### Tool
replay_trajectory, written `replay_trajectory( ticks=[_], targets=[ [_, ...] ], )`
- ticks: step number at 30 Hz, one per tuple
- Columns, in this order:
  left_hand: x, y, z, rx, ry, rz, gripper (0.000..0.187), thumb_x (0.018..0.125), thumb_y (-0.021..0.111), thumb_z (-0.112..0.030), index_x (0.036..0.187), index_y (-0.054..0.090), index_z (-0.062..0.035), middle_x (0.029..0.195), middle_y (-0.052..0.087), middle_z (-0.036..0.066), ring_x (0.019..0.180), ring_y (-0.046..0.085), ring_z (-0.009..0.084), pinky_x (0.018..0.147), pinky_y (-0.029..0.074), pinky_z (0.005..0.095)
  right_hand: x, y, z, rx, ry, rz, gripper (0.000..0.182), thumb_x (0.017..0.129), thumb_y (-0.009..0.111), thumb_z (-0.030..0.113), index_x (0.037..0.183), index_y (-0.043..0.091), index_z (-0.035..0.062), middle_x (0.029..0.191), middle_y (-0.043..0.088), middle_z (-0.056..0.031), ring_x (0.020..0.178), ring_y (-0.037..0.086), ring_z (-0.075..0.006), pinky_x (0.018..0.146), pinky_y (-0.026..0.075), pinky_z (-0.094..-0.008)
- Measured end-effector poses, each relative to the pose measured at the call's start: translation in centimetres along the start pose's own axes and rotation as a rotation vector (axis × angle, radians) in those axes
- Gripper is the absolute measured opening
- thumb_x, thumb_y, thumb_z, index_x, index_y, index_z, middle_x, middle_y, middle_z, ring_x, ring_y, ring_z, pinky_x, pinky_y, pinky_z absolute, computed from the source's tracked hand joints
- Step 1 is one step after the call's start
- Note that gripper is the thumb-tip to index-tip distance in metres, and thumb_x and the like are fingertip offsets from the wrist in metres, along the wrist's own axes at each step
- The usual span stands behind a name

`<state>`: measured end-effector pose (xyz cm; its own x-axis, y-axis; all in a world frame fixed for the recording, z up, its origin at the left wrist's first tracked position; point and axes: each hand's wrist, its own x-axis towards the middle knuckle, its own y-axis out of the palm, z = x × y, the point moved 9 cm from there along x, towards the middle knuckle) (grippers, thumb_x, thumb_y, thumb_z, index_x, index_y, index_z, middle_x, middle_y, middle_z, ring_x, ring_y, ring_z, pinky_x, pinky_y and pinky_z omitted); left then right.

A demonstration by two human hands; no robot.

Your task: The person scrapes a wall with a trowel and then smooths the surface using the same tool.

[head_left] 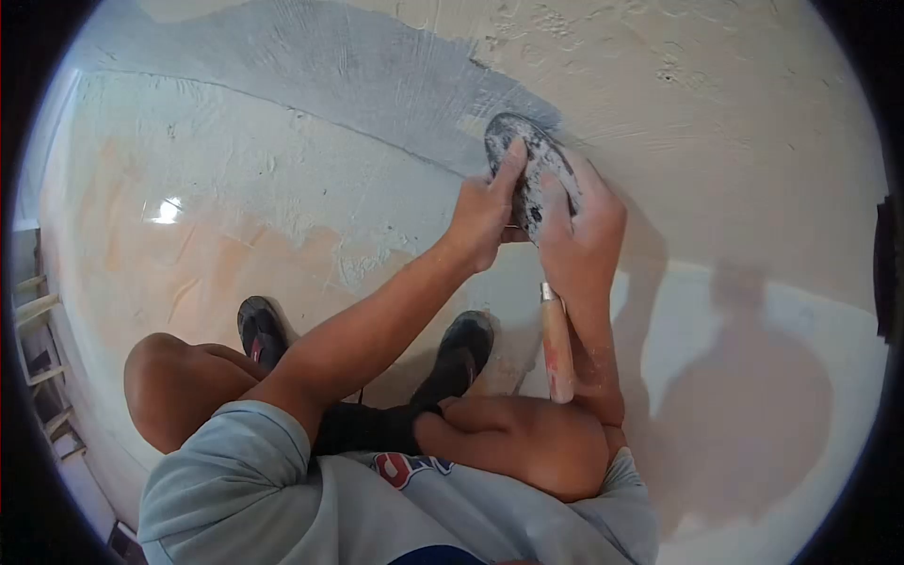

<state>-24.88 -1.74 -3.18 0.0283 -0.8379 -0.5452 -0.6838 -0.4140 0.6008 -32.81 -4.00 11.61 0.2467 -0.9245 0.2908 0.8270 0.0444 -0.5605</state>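
A dark, oval, flattened object (529,169), caked with pale plaster-like residue, is gripped between both my hands against the wall. My left hand (485,215) is closed on its left side, thumb laid along its face. From the right, my right hand (586,218) wraps its edge, with fingers pressed on the face. Below the right hand, along the forearm, hangs a wooden tool handle (557,353) with a metal collar; its working end is hidden. At the top of the oval object, a grey patch of wet-looking coating (377,80) spreads over the surface.
A pale, rough-textured surface (734,122) rises ahead, meeting a glossy whitish floor (226,179) along a dark seam. My dark shoes (468,339) and bent knees are below the hands. Wooden slats (42,348) stand at far left. A shadow (744,405) falls on the right.
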Motion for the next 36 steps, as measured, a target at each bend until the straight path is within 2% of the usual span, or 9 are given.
replay_trajectory(
  ticks=[10, 14, 17, 20, 23, 27, 30, 33, 36],
  targets=[
    [1.6, -1.0, 0.0, -0.006, -0.041, 0.11, 0.071, 0.095, 0.06, -0.071, 0.1, 0.069, -0.0009, 0.087, 0.07, 0.008, 0.07, 0.069, 0.0194, 0.064, 0.06, 0.0377, 0.7, 1.7, 0.8, -0.208, -0.11, 0.056, 0.029, 0.097, 0.057, 0.006, 0.122, 0.069, -0.0015, 0.1, 0.074, -0.0257, 0.093, 0.075, -0.0409, 0.078, 0.058, -0.0408],
    [-0.1, -0.1, -0.3, -0.008, -0.058, 0.021, 0.068, 0.097, 0.059, -0.07, 0.105, 0.069, -0.0036, 0.086, 0.07, 0.007, 0.072, 0.07, 0.0182, 0.064, 0.06, 0.0356, 0.3, 0.4, 1.1, -0.061, 0.005, -0.003, 0.028, 0.097, 0.057, 0.006, 0.121, 0.069, -0.0017, 0.098, 0.072, -0.0271, 0.09, 0.073, -0.0438, 0.077, 0.057, -0.042],
    [1.1, -0.4, -0.2, -0.027, -0.045, 0.087, 0.069, 0.095, 0.062, -0.071, 0.109, 0.068, -0.0031, 0.091, 0.07, 0.007, 0.076, 0.069, 0.02, 0.068, 0.059, 0.0389, 0.7, 1.1, 0.7, -0.173, -0.015, 0.052, 0.028, 0.097, 0.057, 0.005, 0.121, 0.07, -0.001, 0.097, 0.075, -0.0237, 0.09, 0.076, -0.0365, 0.079, 0.058, -0.0389],
    [-0.5, 0.7, -0.9, 0.0, -0.042, 0.027, 0.068, 0.097, 0.058, -0.07, 0.107, 0.069, -0.0029, 0.088, 0.071, 0.008, 0.075, 0.07, 0.0206, 0.068, 0.06, 0.0391, 0.5, 0.0, 0.9, -0.047, 0.026, -0.014, 0.027, 0.098, 0.058, 0.009, 0.12, 0.07, -0.0007, 0.093, 0.071, -0.0276, 0.088, 0.073, -0.044, 0.076, 0.057, -0.0424],
    [1.6, -1.2, -0.7, -0.035, 0.011, 0.096, 0.072, 0.095, 0.059, -0.072, 0.107, 0.069, -0.0018, 0.093, 0.071, 0.008, 0.078, 0.07, 0.0205, 0.07, 0.06, 0.0412, 1.0, 2.4, 1.2, -0.259, -0.061, 0.079, 0.026, 0.098, 0.058, 0.007, 0.121, 0.07, 0.0006, 0.096, 0.073, -0.0266, 0.093, 0.075, -0.0406, 0.076, 0.058, -0.0409],
    [0.7, -0.6, 0.0, 0.1, -0.084, 0.061, 0.074, 0.097, 0.055, -0.074, 0.108, 0.069, -0.0027, 0.096, 0.071, 0.009, 0.082, 0.071, 0.021, 0.071, 0.06, 0.0383, 0.4, 0.3, 1.1, -0.081, -0.018, -0.023, 0.025, 0.1, 0.058, 0.015, 0.118, 0.068, 0.001, 0.094, 0.071, -0.0285, 0.089, 0.069, -0.048, 0.074, 0.056, -0.0483],
    [1.9, -1.4, -0.5, -0.028, 0.0, 0.098, 0.077, 0.095, 0.055, -0.076, 0.108, 0.068, -0.001, 0.096, 0.069, 0.01, 0.082, 0.07, 0.0233, 0.075, 0.06, 0.0425, 1.2, 2.7, 1.4, -0.226, -0.136, 0.07, 0.025, 0.099, 0.059, 0.015, 0.118, 0.069, 0.0008, 0.095, 0.072, -0.0279, 0.09, 0.071, -0.0455, 0.074, 0.057, -0.0481],
    [0.3, 0.1, -0.1, 0.06, -0.057, 0.078, 0.079, 0.098, 0.048, -0.077, 0.115, 0.066, -0.0011, 0.102, 0.068, 0.009, 0.091, 0.07, 0.0235, 0.075, 0.06, 0.0391, 0.5, 0.6, 1.0, -0.05, -0.076, -0.008, 0.023, 0.098, 0.056, 0.01, 0.117, 0.067, 0.0003, 0.09, 0.071, -0.0265, 0.085, 0.07, -0.0478, 0.073, 0.056, -0.0525],
    [2.7, -1.0, 0.5, -0.001, 0.006, 0.214, 0.082, 0.098, 0.044, -0.079, 0.123, 0.064, -0.0027, 0.107, 0.068, 0.009, 0.092, 0.07, 0.0212, 0.073, 0.059, 0.0377, 0.5, 2.4, 0.4, -0.201, -0.008, 0.083, 0.024, 0.097, 0.06, 0.009, 0.118, 0.069, -0.0003, 0.098, 0.073, -0.0255, 0.095, 0.072, -0.0436, 0.078, 0.058, -0.0415]
  ],
)
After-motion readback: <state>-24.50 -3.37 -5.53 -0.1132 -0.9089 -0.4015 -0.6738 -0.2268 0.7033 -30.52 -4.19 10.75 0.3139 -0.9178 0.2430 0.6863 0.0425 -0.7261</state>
